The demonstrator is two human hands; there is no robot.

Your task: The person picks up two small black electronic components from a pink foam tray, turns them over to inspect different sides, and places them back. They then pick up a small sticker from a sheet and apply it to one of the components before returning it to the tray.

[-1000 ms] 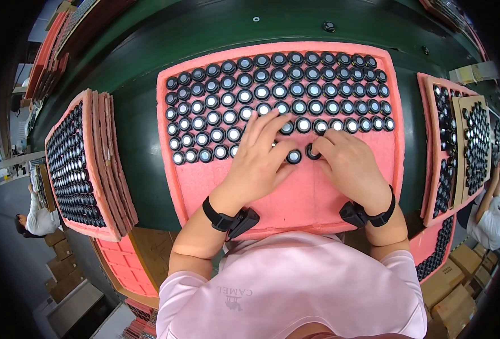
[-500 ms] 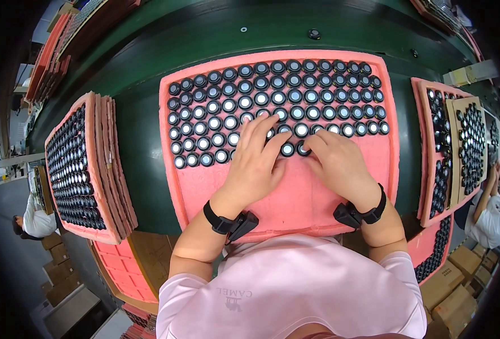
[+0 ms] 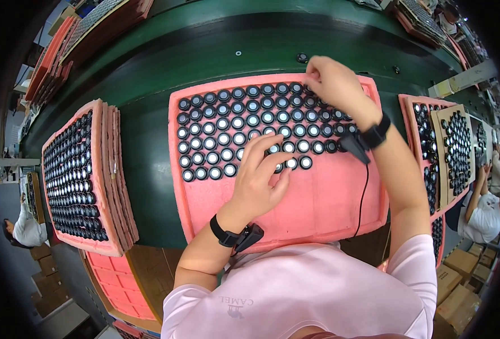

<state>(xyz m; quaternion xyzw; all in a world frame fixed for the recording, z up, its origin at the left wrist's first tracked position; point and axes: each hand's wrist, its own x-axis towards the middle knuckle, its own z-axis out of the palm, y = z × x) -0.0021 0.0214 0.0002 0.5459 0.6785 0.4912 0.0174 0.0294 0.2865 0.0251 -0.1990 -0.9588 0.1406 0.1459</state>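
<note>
A big pink foam tray (image 3: 329,203) lay flat on the dark green table (image 3: 148,73), with rows of small round black caps (image 3: 244,121) filling its far half. The left hand (image 3: 261,181) rested flat, fingers spread, on the nearest caps. The right hand (image 3: 332,85) reached to the tray's far edge, fingers pinched together; I could not tell if it held anything.

The person wears a pale pink short-sleeved shirt with a small grey mark on the back. Each wrist carries a black band with a small black device; a thin black cable hangs from the right one.
</note>
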